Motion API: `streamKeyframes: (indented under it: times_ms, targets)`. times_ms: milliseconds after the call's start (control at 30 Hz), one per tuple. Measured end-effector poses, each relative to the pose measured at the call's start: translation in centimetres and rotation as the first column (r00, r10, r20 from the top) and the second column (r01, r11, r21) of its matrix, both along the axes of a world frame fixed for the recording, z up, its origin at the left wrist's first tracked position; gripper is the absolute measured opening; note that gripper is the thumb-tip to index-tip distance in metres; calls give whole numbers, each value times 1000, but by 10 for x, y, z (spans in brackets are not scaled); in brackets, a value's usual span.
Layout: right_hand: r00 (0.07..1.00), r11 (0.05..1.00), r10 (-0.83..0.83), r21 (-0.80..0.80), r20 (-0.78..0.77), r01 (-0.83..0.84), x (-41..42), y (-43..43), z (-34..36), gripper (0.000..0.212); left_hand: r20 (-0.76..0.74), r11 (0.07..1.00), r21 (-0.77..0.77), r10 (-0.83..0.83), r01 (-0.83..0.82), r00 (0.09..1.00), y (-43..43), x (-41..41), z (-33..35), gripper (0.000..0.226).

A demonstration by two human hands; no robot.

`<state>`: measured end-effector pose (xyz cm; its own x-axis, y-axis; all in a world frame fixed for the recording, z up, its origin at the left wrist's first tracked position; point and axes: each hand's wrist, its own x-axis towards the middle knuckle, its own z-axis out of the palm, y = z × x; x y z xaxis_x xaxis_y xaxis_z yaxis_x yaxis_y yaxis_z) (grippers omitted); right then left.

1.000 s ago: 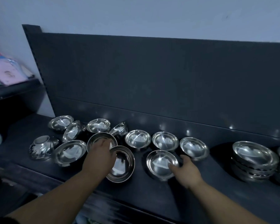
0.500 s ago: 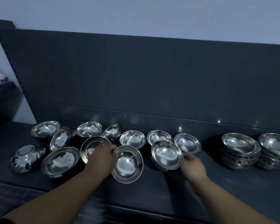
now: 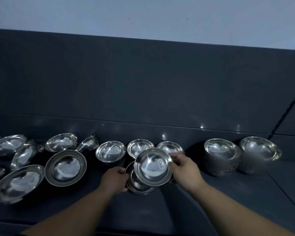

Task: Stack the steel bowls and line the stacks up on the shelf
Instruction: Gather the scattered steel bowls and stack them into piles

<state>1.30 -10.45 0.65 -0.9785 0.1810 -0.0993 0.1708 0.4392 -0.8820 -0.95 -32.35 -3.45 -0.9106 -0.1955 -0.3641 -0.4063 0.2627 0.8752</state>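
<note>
Loose steel bowls are lying scattered across the left part of the dark shelf [image 3: 160,206]; a wide shallow bowl [image 3: 65,165] is sitting open side up just left of the hands, with another large bowl [image 3: 19,182] tilting beside it at the front edge; behind them a back-row bowl [image 3: 61,142] is standing upright and a tipped bowl [image 3: 89,143] is leaning on its side against the shelf's back panel [image 3: 143,82]; three small bowls are lining up along that panel, the middle one [image 3: 110,151] sitting clear and the two to its right partly hidden by the bowl in the right hand. Well to the right two finished stacks are standing side by side, the near stack [image 3: 221,156] and the far stack [image 3: 260,153], rims nested closely. The left hand [image 3: 115,178] is gripping the rim of a lower bowl [image 3: 138,183] resting at the shelf's middle; the right hand [image 3: 186,169] is clasping the edge of an upper bowl [image 3: 153,166], tilting it towards the camera and overlapping the lower one; whether the two bowls are touching I cannot tell. All the bowls are round, thin-rimmed and mirror-polished, catching pale glints; the shelf and panel are looking matte and dark grey; a pale plain wall [image 3: 143,16] is showing above.
</note>
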Motion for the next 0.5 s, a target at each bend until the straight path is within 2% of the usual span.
streamKeyframes:
  times_ms: [167,267,333,433,500]
  targets:
    - [998,996,56,68,22,-57,-8,4,-2,26,-3,998,52,-19,20,1000,12,2,0,18]
    - [996,991,87,105,17,-89,-13,2,-3,19,-22,998,55,-11,12,1000,16,5,8,24]
    - [994,986,105,130,23,-107,-16,1,-3,16,-67,999,-13,-32,31,997,16,5,11,28]
    - [989,977,140,154,55,-147,-20,0,-7,16,-131,994,-85,-79,68,988,17,7,9,13]
    - [985,976,148,148,84,-159,-24,1,-12,20,-151,983,-164,-113,88,982,17,8,5,19]
